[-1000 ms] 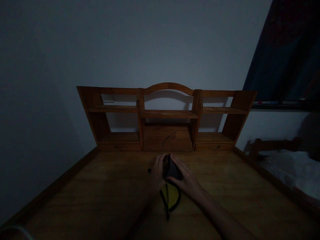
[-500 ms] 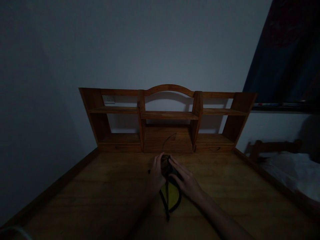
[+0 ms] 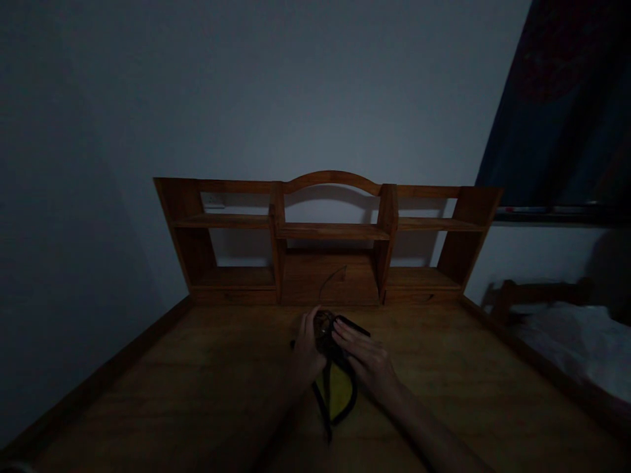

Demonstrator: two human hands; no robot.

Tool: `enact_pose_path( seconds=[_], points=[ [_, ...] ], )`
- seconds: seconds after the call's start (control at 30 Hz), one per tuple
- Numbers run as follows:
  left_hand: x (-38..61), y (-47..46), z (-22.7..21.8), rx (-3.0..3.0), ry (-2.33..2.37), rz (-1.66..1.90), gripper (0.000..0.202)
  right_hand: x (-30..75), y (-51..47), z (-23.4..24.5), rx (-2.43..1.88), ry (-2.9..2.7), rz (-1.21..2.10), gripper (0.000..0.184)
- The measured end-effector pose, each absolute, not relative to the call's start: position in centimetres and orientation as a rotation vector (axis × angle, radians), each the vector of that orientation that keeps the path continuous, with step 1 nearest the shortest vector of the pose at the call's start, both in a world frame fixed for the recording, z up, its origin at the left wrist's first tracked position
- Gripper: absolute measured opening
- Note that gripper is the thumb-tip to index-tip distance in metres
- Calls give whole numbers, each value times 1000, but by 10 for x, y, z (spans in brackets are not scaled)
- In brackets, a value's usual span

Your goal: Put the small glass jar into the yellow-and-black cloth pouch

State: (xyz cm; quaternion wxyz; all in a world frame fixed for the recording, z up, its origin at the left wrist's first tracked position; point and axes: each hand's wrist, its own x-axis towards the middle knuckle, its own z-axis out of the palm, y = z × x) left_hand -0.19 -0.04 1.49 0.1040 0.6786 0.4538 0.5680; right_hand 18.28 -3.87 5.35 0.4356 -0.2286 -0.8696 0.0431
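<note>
A small dark pouch with black edging and a yellow panel lies on the wooden desk, between my hands. My left hand curls around its left side, fingers at the top. My right hand grips the right side, fingertips over the dark upper part. From behind those fingers sticks out a straight black edge; whether it belongs to the pouch I cannot tell. Dim light and my fingers hide the pouch's inside. A black strap trails toward me.
At the back of the desk stands a wooden shelf unit against the wall. Raised wooden rims run along both desk sides. Beyond the right rim are white bedding and a wooden bed frame. A dark curtain hangs at the upper right.
My right fingers have moved closer together over the pouch's upper part. A straight black edge now shows behind them, pointing right. My left hand has barely moved.
</note>
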Motion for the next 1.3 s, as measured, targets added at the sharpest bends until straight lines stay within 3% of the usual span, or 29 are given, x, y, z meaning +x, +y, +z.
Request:
enact_pose_path(
  seconds=[0.9,1.3],
  points=[
    [-4,-13,25,2134,1189,1600,65,173,-41,62,-753,-2116,270,76],
    [-4,-12,25,2134,1231,1588,68,175,-42,57,-731,-2107,238,64]
  ],
)
